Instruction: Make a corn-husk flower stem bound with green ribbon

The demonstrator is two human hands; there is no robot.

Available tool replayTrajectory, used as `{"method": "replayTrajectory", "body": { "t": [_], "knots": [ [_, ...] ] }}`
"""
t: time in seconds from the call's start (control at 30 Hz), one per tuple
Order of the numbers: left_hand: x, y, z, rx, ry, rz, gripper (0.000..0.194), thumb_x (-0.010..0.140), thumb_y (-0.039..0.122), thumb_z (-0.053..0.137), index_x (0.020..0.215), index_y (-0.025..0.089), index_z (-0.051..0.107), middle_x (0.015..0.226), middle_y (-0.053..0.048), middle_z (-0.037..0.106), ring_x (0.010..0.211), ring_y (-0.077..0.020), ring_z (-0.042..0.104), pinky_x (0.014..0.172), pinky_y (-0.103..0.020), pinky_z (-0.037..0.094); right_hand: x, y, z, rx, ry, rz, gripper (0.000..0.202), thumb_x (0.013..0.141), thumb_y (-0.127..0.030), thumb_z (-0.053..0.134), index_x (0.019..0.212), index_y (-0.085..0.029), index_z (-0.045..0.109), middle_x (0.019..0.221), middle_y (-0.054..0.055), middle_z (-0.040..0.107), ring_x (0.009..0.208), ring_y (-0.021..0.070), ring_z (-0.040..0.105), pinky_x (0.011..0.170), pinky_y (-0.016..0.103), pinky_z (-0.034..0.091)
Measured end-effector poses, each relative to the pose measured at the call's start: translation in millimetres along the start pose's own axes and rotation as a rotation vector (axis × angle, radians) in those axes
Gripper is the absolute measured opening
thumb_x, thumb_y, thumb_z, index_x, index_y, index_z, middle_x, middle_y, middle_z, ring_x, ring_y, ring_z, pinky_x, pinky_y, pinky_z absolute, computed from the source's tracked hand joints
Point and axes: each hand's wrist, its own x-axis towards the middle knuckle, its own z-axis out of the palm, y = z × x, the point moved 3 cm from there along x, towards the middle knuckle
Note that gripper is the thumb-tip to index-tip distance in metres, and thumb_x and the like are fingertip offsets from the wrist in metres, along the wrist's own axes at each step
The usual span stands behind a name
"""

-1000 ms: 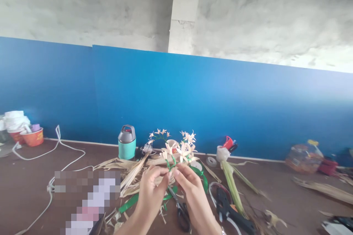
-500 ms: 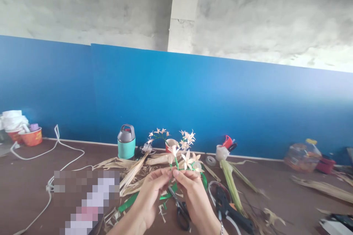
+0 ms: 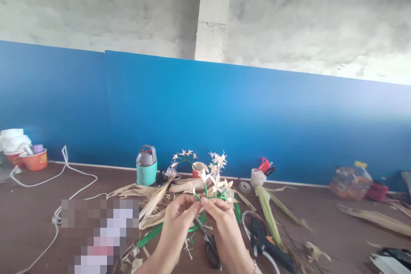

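Observation:
My left hand [image 3: 181, 218] and my right hand [image 3: 221, 222] meet at the thumbs, both pinching the green stems of a spray of cream artificial flowers [image 3: 216, 183]. Several star-shaped blooms fan out above my fingertips. Below my hands, scissors [image 3: 211, 246] with dark handles lie on the brown table [image 3: 105, 180], partly hidden by my right hand. Green tape or ribbon [image 3: 150, 235] lies beside my left wrist. Behind the spray, more small flowers on a curved green stem [image 3: 184, 159] rise by a red and white cup [image 3: 198, 169].
Dried husks [image 3: 156, 201] spread left of my hands. A black glue gun [image 3: 269, 246], a tape roll [image 3: 245, 187] and a green stalk bundle [image 3: 268, 214] lie right. A teal flask [image 3: 147, 171] stands before the blue partition [image 3: 192, 107]. A white cable [image 3: 77, 190] crosses the left.
The flowers have turned slightly in my fingers, and the left bloom now leans further left. My left hand has shifted a little to the right. Both hands keep their pinch.

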Motion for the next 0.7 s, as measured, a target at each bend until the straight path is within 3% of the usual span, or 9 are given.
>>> {"method": "replayTrajectory", "body": {
  "t": [0.17, 0.3, 0.47, 0.6, 0.7],
  "knots": [
    [1, 4, 1.4, 0.033, -0.071, -0.02, 0.021, 0.065, 0.035, 0.074, 0.067, 0.015, 0.067, 0.064, -0.001, 0.064, 0.063, -0.0132, 0.053, 0.058, -0.021, 0.038, 1, 2, -2, 0.017, -0.021, -0.01, 0.023, 0.055, -0.032, 0.083, 0.057, -0.015, 0.068, 0.061, 0.002, 0.064, 0.063, 0.0135, 0.053, 0.065, 0.025, 0.041],
    [2, 10, -1.4, 0.008, -0.033, -0.015, 0.02, 0.063, 0.033, 0.076, 0.063, 0.016, 0.066, 0.059, 0.001, 0.062, 0.059, -0.0119, 0.051, 0.057, -0.021, 0.038, -2, 0, 2, 0.015, -0.085, -0.026, 0.02, 0.062, -0.032, 0.08, 0.067, -0.017, 0.068, 0.066, 0.001, 0.063, 0.065, 0.0126, 0.051, 0.065, 0.024, 0.041],
    [0, 15, 0.8, -0.117, -0.031, -0.078, 0.021, 0.06, 0.029, 0.078, 0.057, 0.017, 0.061, 0.056, 0.002, 0.061, 0.06, -0.0121, 0.053, 0.063, -0.022, 0.042, -3, -5, 7, 0.217, -0.131, -0.051, 0.019, 0.07, -0.034, 0.074, 0.083, -0.021, 0.068, 0.078, 0.001, 0.064, 0.07, 0.0144, 0.054, 0.066, 0.025, 0.043],
    [-4, 14, 5.2, -0.13, -0.031, -0.089, 0.022, 0.058, 0.028, 0.079, 0.053, 0.018, 0.06, 0.057, 0.002, 0.063, 0.061, -0.0133, 0.055, 0.066, -0.022, 0.042, -2, -10, 7, 0.251, -0.114, -0.103, 0.017, 0.071, -0.035, 0.072, 0.076, -0.019, 0.069, 0.078, 0.003, 0.066, 0.072, 0.0163, 0.056, 0.068, 0.026, 0.045],
    [-5, 5, 5.8, -0.095, -0.025, -0.078, 0.021, 0.058, 0.031, 0.079, 0.056, 0.017, 0.063, 0.061, 0.0, 0.066, 0.064, -0.0154, 0.057, 0.064, -0.023, 0.042, -3, -10, 4, 0.218, -0.016, -0.118, 0.02, 0.065, -0.037, 0.076, 0.072, -0.019, 0.069, 0.077, 0.003, 0.066, 0.073, 0.0179, 0.057, 0.068, 0.027, 0.045]
  ]
}}
